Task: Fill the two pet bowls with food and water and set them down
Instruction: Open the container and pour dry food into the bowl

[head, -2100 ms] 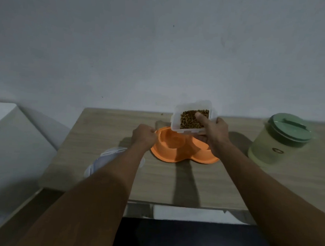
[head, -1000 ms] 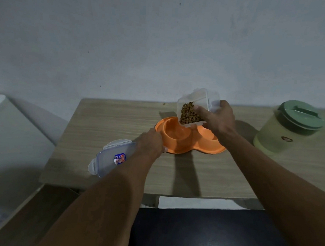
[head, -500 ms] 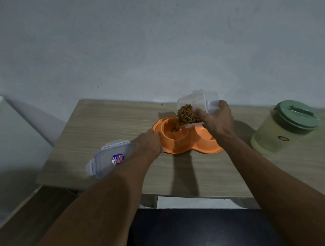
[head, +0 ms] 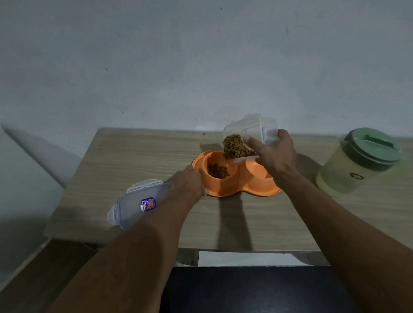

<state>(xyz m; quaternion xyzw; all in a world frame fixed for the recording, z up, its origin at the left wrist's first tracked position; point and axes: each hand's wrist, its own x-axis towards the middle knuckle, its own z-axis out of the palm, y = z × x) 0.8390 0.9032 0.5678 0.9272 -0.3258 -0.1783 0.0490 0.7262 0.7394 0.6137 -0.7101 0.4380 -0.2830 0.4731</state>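
Observation:
An orange double pet bowl (head: 235, 189) sits on the wooden table (head: 137, 157). Its left well holds a small heap of brown kibble (head: 218, 170); the right well looks bare. My right hand (head: 273, 153) grips a clear plastic food container (head: 250, 130), tipped steeply leftward over the left well, with kibble piled at its mouth. My left hand (head: 188, 185) rests on the bowl's left rim, fingers curled over the edge. A translucent jug with a green lid (head: 359, 163) stands at the right of the table.
The container's clear lid with a blue label (head: 137, 204) lies flat on the table left of my left forearm. One kibble piece (head: 204, 133) lies near the table's back edge. A grey wall rises behind the table; a dark surface lies below its front edge.
The container has tipped further and kibble has fallen into the left well, which was bare a second ago. My left hand stays on the bowl's rim.

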